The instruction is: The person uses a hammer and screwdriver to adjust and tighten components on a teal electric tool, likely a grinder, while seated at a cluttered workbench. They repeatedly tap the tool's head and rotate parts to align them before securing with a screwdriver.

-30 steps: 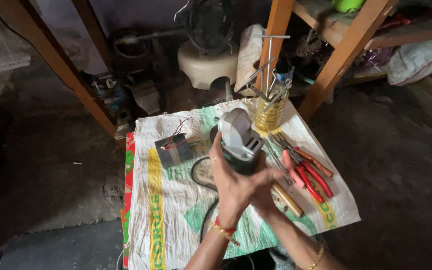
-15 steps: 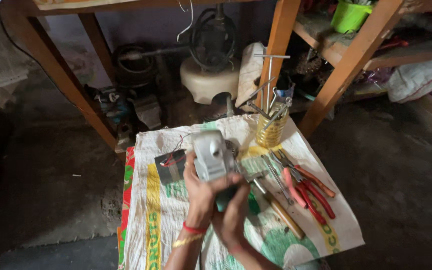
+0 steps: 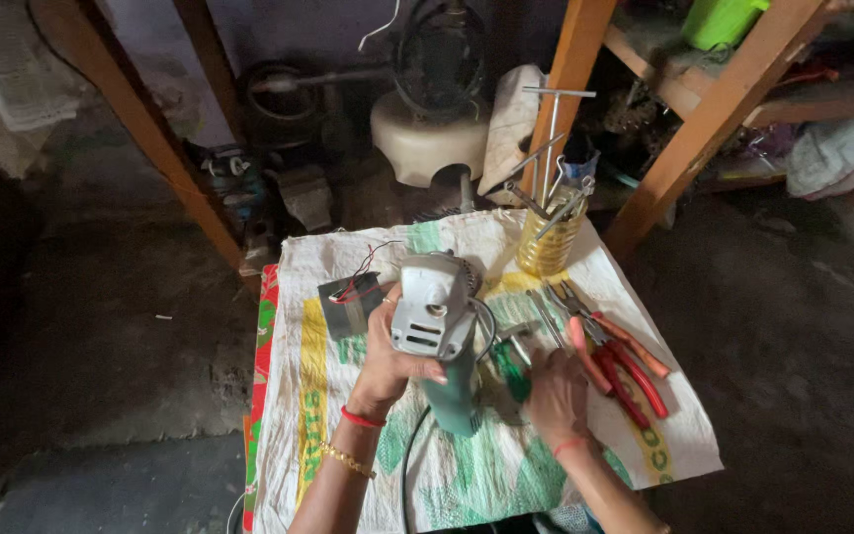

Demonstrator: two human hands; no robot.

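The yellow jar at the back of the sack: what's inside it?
The jar holds several metal tools standing up, among them a T-handled wrench and some angled rods. Their lower ends are blurred behind the yellow wall, so the kinds cannot be told.

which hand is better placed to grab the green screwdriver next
Right. The right hand lies open on the sack beside the green screwdriver, while the left hand is gripping the grinder.

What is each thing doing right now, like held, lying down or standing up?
angle grinder: held up off the sack by the left hand
right hand: resting on the sack among the tools
red-handled pliers: lying flat
yellow jar: upright, tools standing in it
woven sack: spread flat on the floor
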